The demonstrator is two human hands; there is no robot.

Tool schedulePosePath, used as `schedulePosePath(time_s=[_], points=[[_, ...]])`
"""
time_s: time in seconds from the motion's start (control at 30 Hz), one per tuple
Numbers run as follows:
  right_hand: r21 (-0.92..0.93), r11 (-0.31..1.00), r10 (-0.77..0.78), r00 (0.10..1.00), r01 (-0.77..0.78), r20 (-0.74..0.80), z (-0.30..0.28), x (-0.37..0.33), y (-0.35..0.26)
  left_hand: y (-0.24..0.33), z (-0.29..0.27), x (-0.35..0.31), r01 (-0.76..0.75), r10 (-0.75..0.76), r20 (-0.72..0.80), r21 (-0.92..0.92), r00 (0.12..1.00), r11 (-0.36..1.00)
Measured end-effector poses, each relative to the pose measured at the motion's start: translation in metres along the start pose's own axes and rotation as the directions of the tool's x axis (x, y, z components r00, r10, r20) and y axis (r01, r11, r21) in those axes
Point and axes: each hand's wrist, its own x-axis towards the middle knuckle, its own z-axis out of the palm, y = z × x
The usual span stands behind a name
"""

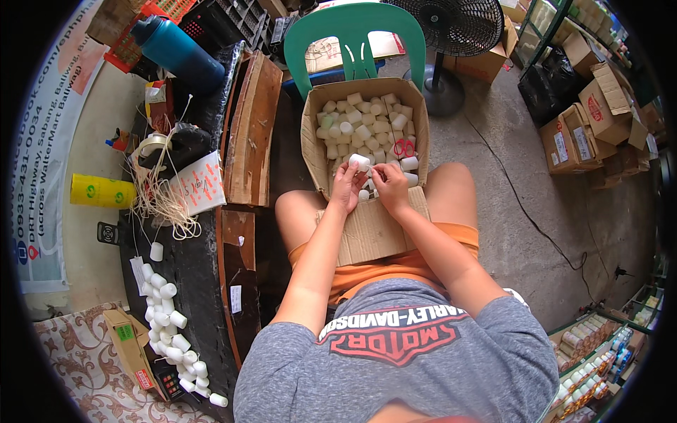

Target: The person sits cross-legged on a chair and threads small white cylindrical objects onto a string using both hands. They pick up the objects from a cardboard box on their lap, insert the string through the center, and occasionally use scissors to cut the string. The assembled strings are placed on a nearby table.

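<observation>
My left hand grips a small white cylinder-shaped fitting and lifts it over the near end of an open cardboard box. My right hand is beside it with curled fingers on more white fittings at the box's near edge. The box is filled with several white fittings, and red-handled scissors lie on them at the right. The box rests on my knees, its near flap over my lap.
A green plastic chair stands behind the box, with a black fan to its right. A dark table on my left carries a row of white fittings, string, tape and a blue bottle. Cardboard cartons are stacked right.
</observation>
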Motion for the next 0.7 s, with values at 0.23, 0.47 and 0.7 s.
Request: schedulePosePath(time_s=[0.23,0.47,0.7], points=[[0.022,0.999,0.031,0.999,-0.032,0.033,0.001,0.0,0.0,0.0,-0.003,0.0,0.024,-0.025,0.02,0.044,0.999,0.999],[-0.05,0.999,0.02,0.999,-0.017,0.044,0.002,-0.001,0.005,0.001,0.002,-0.002,0.03,-0.03,0.016,0.037,0.999,0.999],[-0.065,0.997,0.035,0.996,-0.03,0.08,0.0,0.0,0.004,0.001,0.003,-0.002,0.016,-0.018,0.027,0.083,0.999,0.996]])
